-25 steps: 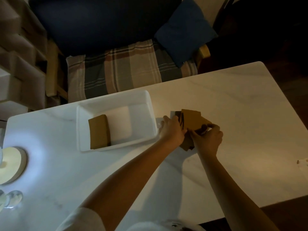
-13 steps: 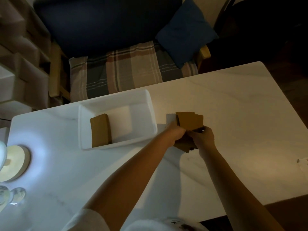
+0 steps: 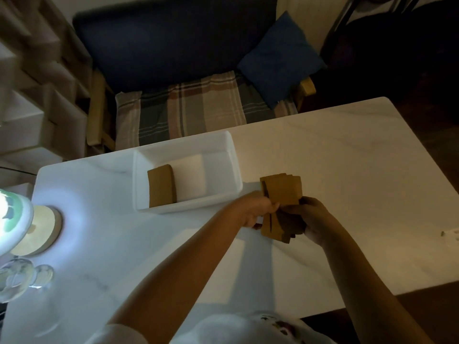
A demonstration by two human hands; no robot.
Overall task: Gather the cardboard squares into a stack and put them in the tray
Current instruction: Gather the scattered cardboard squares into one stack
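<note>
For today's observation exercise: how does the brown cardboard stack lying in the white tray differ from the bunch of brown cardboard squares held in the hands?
The brown cardboard stack lies flat in the white plastic tray, untouched; the bunch of brown cardboard squares is held between the left hand and right hand, to the right of the tray. The tray stack's edges line up neatly; the held squares are splayed and uneven. Both are the same brown cardboard.

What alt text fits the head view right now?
Both hands, left hand and right hand, hold an uneven bundle of cardboard squares above a white table, just right of a white tray. A cardboard stack already lies in the tray's left end; a lit lamp stands far left.
</note>
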